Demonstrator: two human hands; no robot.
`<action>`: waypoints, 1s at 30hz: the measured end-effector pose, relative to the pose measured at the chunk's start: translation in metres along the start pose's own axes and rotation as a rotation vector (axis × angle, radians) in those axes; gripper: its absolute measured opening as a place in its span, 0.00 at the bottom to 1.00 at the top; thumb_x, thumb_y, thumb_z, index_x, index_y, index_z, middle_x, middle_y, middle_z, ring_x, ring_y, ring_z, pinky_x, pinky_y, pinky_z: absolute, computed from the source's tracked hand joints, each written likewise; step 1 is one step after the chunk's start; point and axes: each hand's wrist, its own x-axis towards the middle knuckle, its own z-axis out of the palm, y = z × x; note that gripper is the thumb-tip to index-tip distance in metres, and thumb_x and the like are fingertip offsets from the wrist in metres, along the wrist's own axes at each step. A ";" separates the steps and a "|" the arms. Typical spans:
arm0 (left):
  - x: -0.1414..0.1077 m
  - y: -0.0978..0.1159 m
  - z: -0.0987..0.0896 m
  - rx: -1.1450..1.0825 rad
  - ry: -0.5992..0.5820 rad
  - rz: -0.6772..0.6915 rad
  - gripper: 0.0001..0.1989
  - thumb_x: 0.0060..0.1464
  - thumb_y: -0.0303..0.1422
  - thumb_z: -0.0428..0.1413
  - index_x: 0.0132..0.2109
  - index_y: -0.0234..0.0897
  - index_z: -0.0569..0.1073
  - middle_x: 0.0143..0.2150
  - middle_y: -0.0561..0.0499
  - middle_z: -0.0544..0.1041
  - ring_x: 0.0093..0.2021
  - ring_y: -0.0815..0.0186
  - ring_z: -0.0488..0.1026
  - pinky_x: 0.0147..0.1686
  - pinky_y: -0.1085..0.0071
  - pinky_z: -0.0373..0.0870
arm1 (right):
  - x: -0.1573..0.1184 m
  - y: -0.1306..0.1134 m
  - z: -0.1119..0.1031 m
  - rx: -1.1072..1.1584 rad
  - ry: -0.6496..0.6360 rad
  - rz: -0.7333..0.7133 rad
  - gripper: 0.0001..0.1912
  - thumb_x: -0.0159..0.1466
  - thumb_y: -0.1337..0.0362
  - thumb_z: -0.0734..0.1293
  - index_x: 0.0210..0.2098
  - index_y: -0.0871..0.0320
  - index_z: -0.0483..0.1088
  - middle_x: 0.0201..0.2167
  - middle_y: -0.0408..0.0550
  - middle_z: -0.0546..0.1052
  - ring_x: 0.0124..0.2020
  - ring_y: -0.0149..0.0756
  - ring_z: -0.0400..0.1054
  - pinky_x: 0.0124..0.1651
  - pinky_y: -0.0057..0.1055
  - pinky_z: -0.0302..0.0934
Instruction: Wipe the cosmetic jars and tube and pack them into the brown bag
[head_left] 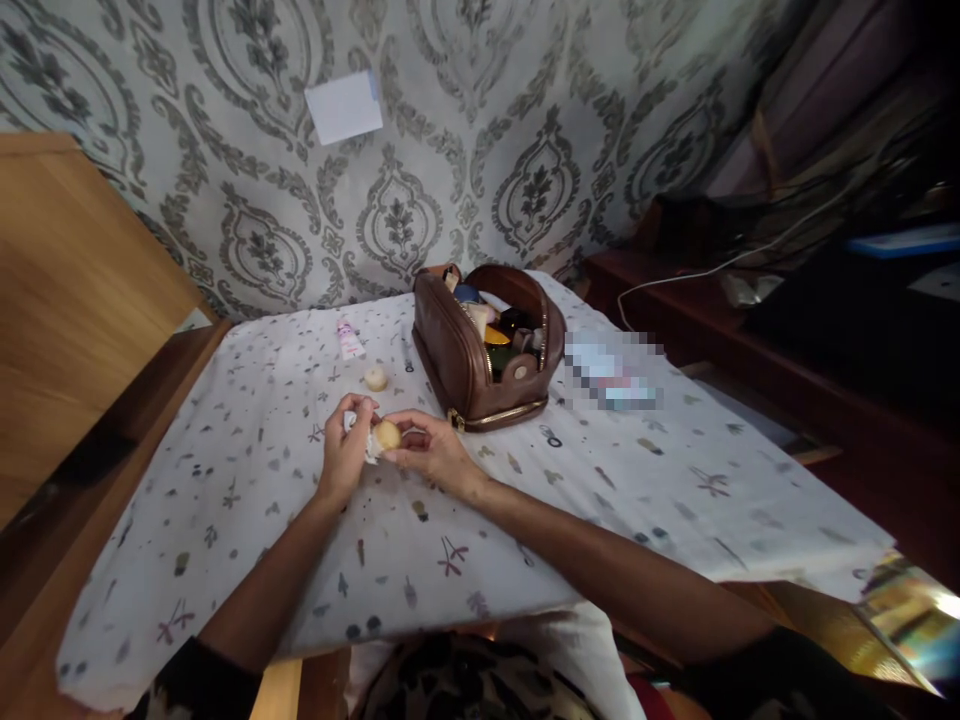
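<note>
My right hand [441, 458] grips a small round, yellowish jar or lid [388, 435] by its edge, with the flat face turned up toward me. Pressed against its left side is a crumpled white tissue [370, 448], pinched in the closed fingers of my left hand [345, 455]. Just beyond both hands, a small cream-coloured round pot [376, 378] rests on the patterned cloth. A brown toiletry bag [457, 350] stands unzipped to the right of it, filled with several bottles and tubes. Farther back on the left lies a pink and white tube [349, 340].
White printed cloth [285, 520] covers the table. A blurred-out pale packet [611, 370] lies right of the bag. Wooden furniture [82, 310] borders the left side. On the right, a dark red shelf [750, 370] carries a white cable [697, 272]. Patterned wallpaper rises behind.
</note>
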 end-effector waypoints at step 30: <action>-0.004 0.004 0.001 0.074 -0.150 0.098 0.12 0.60 0.43 0.53 0.39 0.38 0.71 0.37 0.51 0.74 0.41 0.64 0.72 0.45 0.69 0.68 | -0.002 -0.003 -0.001 -0.319 0.112 -0.101 0.28 0.52 0.57 0.77 0.51 0.55 0.71 0.41 0.44 0.76 0.32 0.30 0.69 0.35 0.29 0.65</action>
